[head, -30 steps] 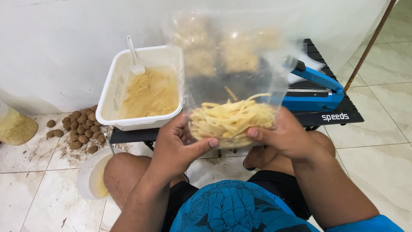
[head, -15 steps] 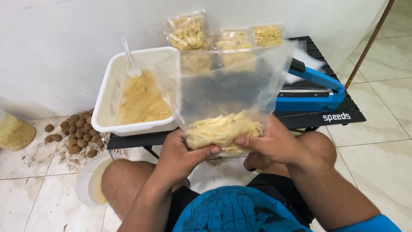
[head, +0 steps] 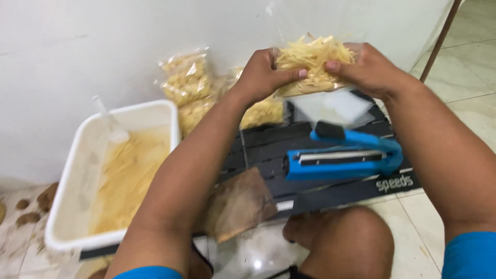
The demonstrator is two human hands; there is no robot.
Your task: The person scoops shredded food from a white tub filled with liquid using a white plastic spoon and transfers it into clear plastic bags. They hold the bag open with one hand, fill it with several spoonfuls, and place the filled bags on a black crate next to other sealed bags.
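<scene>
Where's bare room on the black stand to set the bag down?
Free: black stand strip in front of the blue sealer, and slats between sealer and brown paper. Crowded: back by the wall, sealed bags; white tub fills the left.

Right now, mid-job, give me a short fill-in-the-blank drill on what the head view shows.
1. Both hands, left hand and right hand, grip a clear bag of pale ____ strips.
2. The sealer on the black table is ____ in colour.
3. The white tub sits to the ____ of the sealer.
4. A clear scoop rests in the ____.

Missing words: yellow; blue; left; tub
</scene>
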